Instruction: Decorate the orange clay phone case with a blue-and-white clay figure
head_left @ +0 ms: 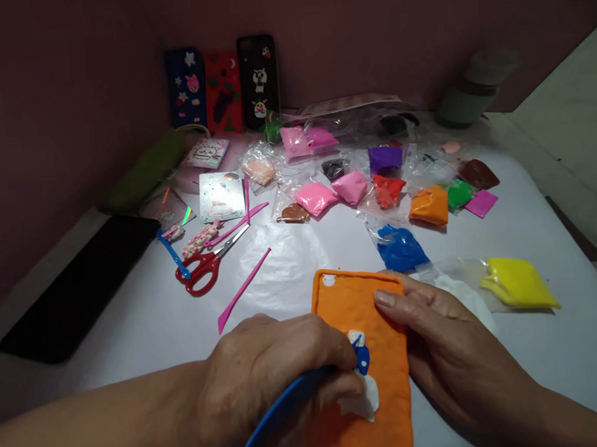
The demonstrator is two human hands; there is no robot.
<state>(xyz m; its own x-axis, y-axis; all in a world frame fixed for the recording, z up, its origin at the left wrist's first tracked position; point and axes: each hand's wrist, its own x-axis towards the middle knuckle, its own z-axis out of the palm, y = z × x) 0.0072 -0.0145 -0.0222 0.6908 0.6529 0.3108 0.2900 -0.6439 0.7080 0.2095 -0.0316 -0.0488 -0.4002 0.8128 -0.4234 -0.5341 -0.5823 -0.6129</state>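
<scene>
An orange clay-covered phone case [355, 307] with a raised rim and a camera hole lies at the bottom centre. On it is a figure of white clay [370, 393] with a blue piece with white dots [364, 361]. My left hand [280, 364] is closed around a long blue modelling tool [288, 404], its tip at the figure's upper part. The fingers cover part of the figure. My right hand [449, 342] grips the case by its right edge, thumb on the front face.
Red-handled scissors [201, 272], a pink modelling tool [245, 291] and a black flat object [86, 288] lie left. Several clay packets spread behind, including blue [402, 246] and yellow [522, 283]. Decorated cases, one black [258, 79], lean on the wall; a bottle [472, 91] stands back right.
</scene>
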